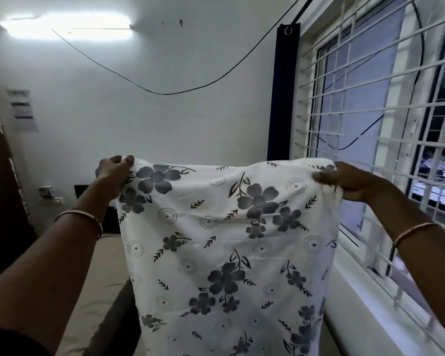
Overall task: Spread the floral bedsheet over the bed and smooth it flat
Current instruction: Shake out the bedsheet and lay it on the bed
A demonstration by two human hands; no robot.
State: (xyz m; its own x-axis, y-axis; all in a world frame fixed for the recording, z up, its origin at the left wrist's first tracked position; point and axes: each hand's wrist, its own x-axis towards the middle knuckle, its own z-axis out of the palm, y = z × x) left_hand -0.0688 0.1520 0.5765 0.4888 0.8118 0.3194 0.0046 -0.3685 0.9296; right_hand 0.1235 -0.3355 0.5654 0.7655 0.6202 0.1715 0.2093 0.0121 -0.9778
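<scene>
- Clearly the opening step: in the head view the floral bedsheet [224, 253] hangs in the air, lifted by its top edge, not yet on the bed [98, 286] at lower left.
- Left hand [113, 173] pinches the left top corner; right hand [344, 182] grips the right.
- Judged next: swing it left, away from the window grille [385, 104], cast it over the mattress, then smooth.

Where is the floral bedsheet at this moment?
Head view, centre: the floral bedsheet hangs from the left hand and right hand, just left of the barred window.
</scene>
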